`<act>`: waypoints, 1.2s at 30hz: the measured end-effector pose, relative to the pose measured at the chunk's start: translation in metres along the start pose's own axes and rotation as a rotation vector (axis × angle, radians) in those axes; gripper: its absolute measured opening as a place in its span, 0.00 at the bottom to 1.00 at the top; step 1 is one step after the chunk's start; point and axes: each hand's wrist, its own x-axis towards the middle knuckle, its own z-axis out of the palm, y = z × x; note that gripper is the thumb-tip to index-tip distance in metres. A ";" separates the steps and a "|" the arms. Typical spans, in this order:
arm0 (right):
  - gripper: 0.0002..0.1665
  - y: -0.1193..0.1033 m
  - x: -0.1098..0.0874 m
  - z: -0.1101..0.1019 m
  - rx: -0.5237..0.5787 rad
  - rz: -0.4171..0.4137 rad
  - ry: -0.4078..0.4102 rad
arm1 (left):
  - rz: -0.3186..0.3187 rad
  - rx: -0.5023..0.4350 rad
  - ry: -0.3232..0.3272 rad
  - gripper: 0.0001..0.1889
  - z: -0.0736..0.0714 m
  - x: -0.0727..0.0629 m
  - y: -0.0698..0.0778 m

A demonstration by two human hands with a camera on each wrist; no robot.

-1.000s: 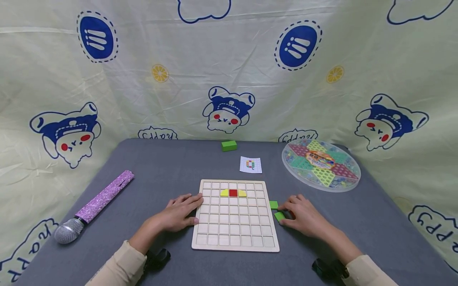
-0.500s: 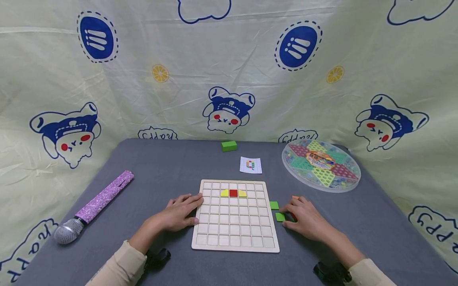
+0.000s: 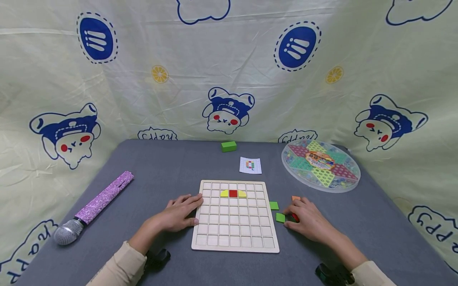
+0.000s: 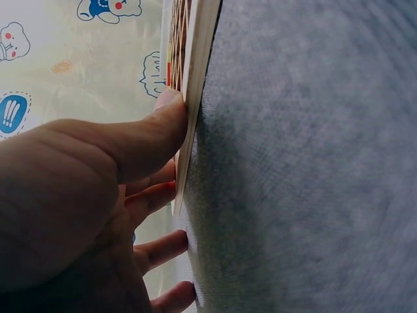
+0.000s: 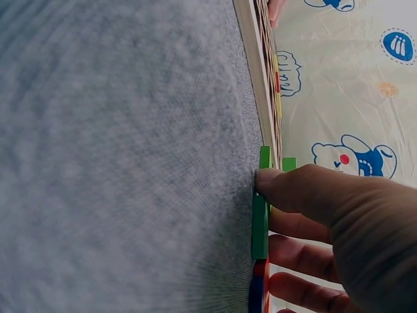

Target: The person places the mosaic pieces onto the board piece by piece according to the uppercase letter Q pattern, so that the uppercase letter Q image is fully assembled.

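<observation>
A pale wooden grid board [image 3: 234,230] lies on the table, bearing a red square [image 3: 233,193] flanked by a yellow piece [image 3: 224,193] and another yellow piece [image 3: 242,194]. My left hand [image 3: 179,214] rests at the board's left edge, its fingertips and thumb touching the rim. Right of the board, my right hand [image 3: 309,220] hovers low over small coloured tiles, thumb and fingertips touching them. A green tile [image 3: 280,217] is right at its fingertips, with a red tile [image 3: 295,217] partly hidden under the hand. In the right wrist view the thumb meets a green tile [image 5: 259,225] above a blue tile [image 5: 256,297].
Another green tile [image 3: 274,205] lies by the board's right edge; an orange tile [image 3: 295,198] shows beyond the right hand. A printed card [image 3: 250,165], a green block [image 3: 229,146] and a round patterned box [image 3: 304,171] stand behind. A glittery microphone [image 3: 103,196] lies at left.
My right hand has shifted slightly right. The orange tile and the red tile have come into sight around it, and the nearer green tile shows more fully. The left hand has stayed still.
</observation>
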 end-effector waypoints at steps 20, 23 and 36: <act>0.11 0.000 0.001 0.002 0.000 0.013 0.013 | -0.008 0.010 -0.008 0.33 0.000 0.000 0.000; 0.11 -0.001 0.001 0.001 0.000 0.011 0.014 | -0.005 0.009 -0.006 0.33 0.001 0.000 0.000; 0.11 -0.013 0.013 0.000 0.001 -0.041 0.044 | -0.018 0.012 -0.006 0.34 0.002 0.002 0.000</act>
